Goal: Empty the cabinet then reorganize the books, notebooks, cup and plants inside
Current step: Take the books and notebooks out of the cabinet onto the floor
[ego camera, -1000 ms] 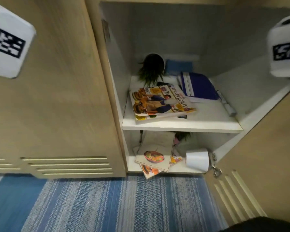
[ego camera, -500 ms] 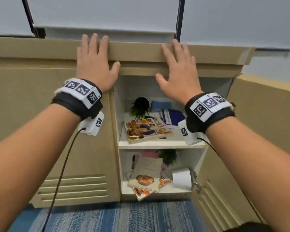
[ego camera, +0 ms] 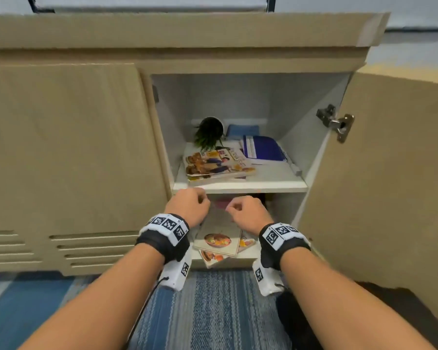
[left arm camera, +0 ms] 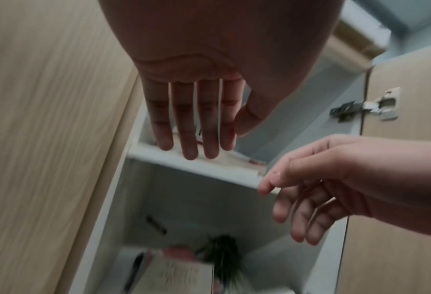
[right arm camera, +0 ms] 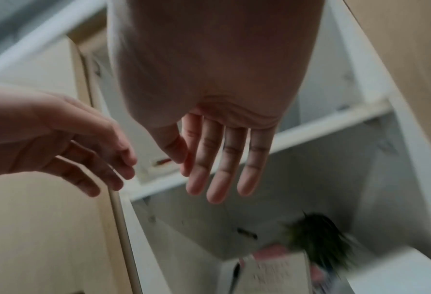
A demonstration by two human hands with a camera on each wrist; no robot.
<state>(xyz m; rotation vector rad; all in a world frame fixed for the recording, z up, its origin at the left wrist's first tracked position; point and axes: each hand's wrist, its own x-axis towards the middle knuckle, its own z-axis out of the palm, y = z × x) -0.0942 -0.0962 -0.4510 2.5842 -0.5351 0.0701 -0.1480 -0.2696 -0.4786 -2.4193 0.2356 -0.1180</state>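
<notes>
Cabinet (ego camera: 240, 102): door open, two shelves, contents untidy.
Books (ego camera: 218, 165): stacked just beyond both hands; tipped plant (ego camera: 209, 133) farther back.
Left hand (ego camera: 187, 207): fingers relaxed, empty.
Right hand (ego camera: 249, 210): fingers relaxed, empty.

Beige cabinet (ego camera: 68, 152) w/ white shelf (ego camera: 263, 184), navy notebook (ego camera: 263, 147), green plant (ego camera: 209, 133), blue striped rug (ego camera: 213, 311)

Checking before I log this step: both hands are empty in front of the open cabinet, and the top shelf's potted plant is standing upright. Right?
Not quite. The head view shows the potted plant tipped on its side, leaves toward the front. The left hand and right hand are indeed empty.
</notes>
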